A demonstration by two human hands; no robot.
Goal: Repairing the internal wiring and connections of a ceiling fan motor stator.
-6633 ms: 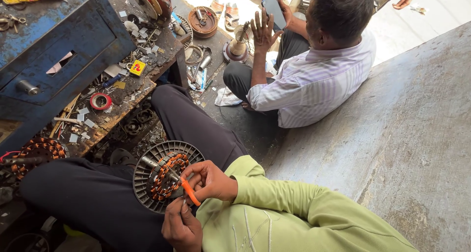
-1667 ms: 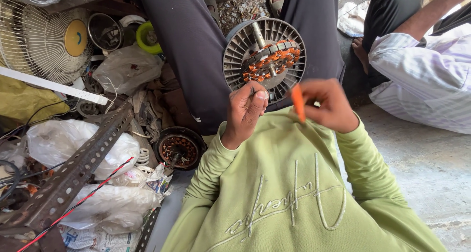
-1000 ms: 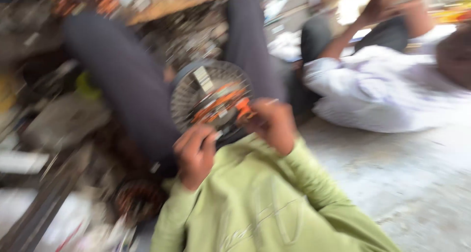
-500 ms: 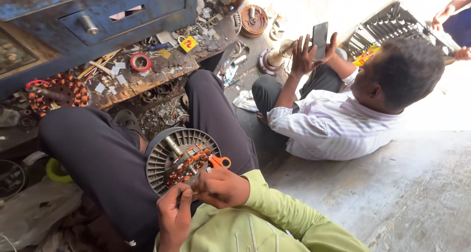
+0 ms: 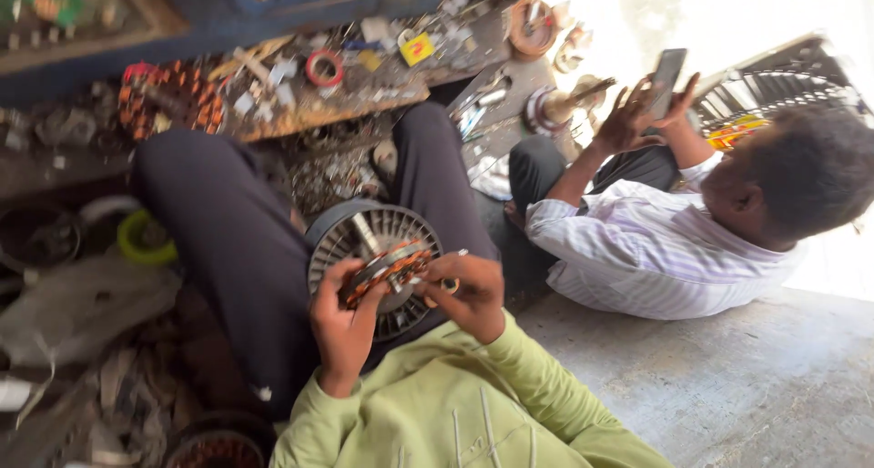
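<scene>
A round grey fan motor housing (image 5: 360, 233) with radial fins rests in my lap between my dark trouser legs. Its copper-wound stator (image 5: 393, 264) sits at the centre. My left hand (image 5: 343, 322) grips the stator's lower left edge. My right hand (image 5: 469, 290) sits at its right side, closed on a small orange-handled tool (image 5: 445, 285) that touches the windings. Both sleeves are light green.
Another person in a striped shirt (image 5: 651, 249) sits to the right, holding a phone (image 5: 667, 78). A cluttered wooden bench (image 5: 319, 108) with tape roll (image 5: 324, 67) and a wound stator (image 5: 164, 104) lies ahead. Scrap and plastic bags (image 5: 82, 304) lie left. Concrete floor (image 5: 746, 386) at right.
The view swung from the left-side scrap back to the bench and the seated person. My hands have stayed on the stator, and the orange tool has come lower against the windings.
</scene>
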